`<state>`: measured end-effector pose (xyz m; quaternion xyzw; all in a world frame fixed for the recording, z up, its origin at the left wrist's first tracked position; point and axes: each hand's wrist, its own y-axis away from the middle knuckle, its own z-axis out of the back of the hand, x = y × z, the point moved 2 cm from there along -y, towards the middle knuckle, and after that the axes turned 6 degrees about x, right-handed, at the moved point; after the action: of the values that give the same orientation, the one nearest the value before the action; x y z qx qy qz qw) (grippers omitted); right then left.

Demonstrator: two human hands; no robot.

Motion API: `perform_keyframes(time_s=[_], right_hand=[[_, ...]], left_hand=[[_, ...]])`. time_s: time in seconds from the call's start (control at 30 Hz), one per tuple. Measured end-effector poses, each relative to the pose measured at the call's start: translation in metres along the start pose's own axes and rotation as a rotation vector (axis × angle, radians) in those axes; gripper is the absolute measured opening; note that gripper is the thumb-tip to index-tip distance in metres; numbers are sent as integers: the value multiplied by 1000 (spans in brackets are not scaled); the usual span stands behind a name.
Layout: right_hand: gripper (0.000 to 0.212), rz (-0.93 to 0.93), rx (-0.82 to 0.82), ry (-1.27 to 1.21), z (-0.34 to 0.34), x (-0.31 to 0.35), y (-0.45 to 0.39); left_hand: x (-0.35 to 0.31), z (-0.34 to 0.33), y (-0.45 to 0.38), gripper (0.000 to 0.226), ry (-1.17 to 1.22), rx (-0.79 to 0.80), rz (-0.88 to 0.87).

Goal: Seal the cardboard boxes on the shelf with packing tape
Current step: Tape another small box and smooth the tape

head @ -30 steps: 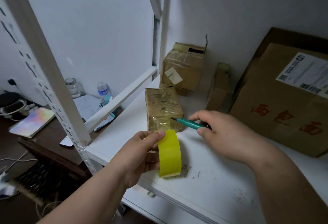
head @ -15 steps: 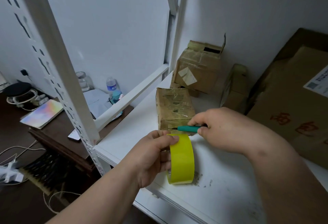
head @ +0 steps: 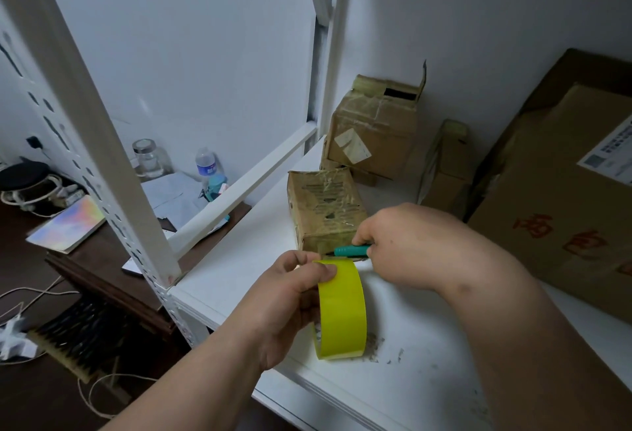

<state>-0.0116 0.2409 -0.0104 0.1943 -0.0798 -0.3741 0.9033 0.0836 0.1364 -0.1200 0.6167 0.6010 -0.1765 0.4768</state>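
Observation:
My left hand [head: 290,307] grips a yellow roll of packing tape [head: 342,311] upright just above the white shelf [head: 256,253], thumb on its top edge. My right hand [head: 410,246] holds a teal cutter [head: 350,250], its tip at the near lower edge of a small taped cardboard box [head: 325,208] right behind the roll. Farther back stands a second box [head: 372,133] with an open top flap. A slim box [head: 444,167] leans beside it.
A large cardboard box [head: 561,198] with red characters and a label fills the right side of the shelf. White shelf uprights [head: 85,116] stand at left. Below left, a dark desk [head: 102,259] holds a jar, a water bottle, papers and a notebook.
The cutter has come closer to the small box's near edge, just above the tape roll. Both hands keep their grips; the view has shifted slightly.

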Motion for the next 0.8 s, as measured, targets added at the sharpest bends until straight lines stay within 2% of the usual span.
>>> perform_keyframes(time_s=[0.13,0.27,0.5,0.73,0.8], right_hand=[[38,-24,14,-18,-3,-11,0],[37,-106,31,-21,-9,-36,0],[31,-190,96,-251,-42,-80,5],[33,-252,38,-213,-97,-87,12],[34,-237,-36,-180,-98,-82,13]], left_hand=[[0,0,0,24,28,11,-6],[-2,2,1,42,60,24,-7],[-3,3,1,50,31,76,50],[-7,8,-1,50,36,110,102],[-8,10,-2,50,21,118,124]])
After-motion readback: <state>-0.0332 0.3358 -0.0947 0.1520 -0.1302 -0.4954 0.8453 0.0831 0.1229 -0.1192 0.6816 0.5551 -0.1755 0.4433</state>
